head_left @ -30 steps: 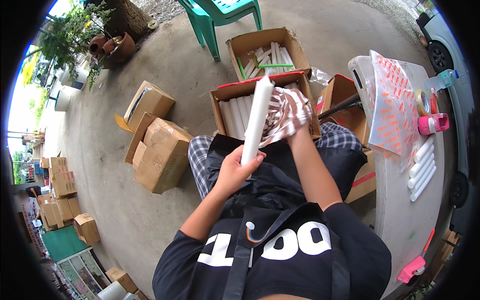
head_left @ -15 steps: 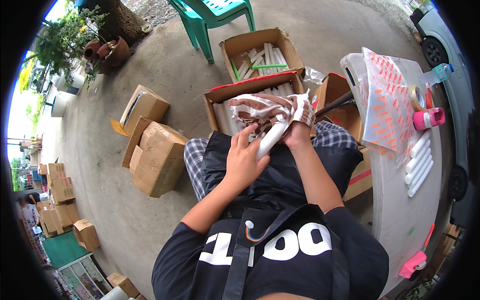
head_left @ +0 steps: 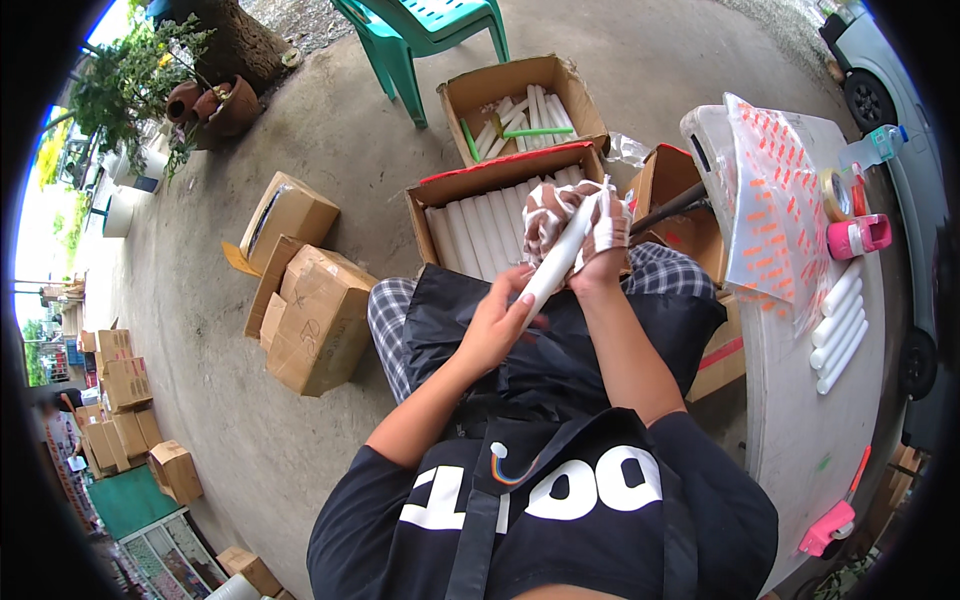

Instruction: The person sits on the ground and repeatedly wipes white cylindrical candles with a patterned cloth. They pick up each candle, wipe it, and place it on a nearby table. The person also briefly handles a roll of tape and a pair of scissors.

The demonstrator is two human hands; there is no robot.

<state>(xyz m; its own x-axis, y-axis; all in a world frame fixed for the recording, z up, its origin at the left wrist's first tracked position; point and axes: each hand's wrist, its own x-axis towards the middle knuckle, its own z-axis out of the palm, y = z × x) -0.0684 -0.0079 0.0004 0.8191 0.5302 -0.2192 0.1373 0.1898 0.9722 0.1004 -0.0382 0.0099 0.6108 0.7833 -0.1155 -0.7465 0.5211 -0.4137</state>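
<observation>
White stick (head_left: 558, 262): straight, smooth, tilted
Left grip (head_left: 493, 322): you hold its lower end
Right grip (head_left: 600, 266): you clasp striped cloth (head_left: 546, 214)

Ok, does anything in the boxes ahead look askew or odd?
Yes: in the far box, white sticks lie jumbled, with a green stick across them, unlike the neat row in the red-edged near box. No spill shows.

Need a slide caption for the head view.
Left grip on a white candle, right grip holding a striped cloth against it, near an open box of candles.
</observation>
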